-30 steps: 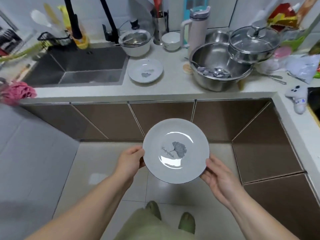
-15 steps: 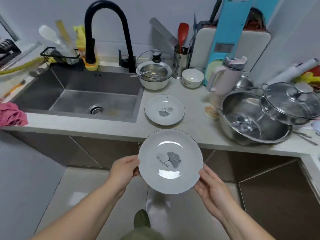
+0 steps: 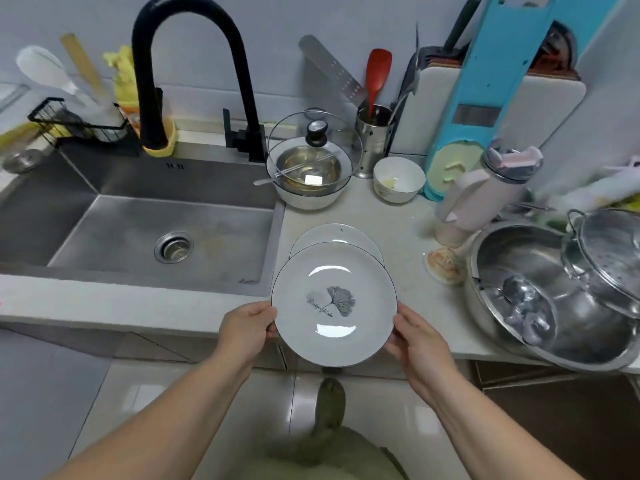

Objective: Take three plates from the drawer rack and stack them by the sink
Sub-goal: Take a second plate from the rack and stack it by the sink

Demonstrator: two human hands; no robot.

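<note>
The held plate (image 3: 334, 303) looks like glazed ceramic, glossy, with bright highlights on its smooth face. The plate (image 3: 337, 234) beneath on the worktop (image 3: 398, 237) has the same sheen. The worktop is pale, matt and stone-like. The sink (image 3: 138, 223) is brushed metal, dull and streaked; its tap (image 3: 194, 64) is matt black. The big bowl (image 3: 554, 296) is polished steel, mirror-bright. The pot lid (image 3: 313, 147) is clear glass with a metal rim. The floor tiles (image 3: 173, 393) are glossy.

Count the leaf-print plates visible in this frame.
2. One plate is held at its rim by the left hand and right hand; the second plate lies on the counter right of the sink. More underneath cannot be ruled out.
</note>
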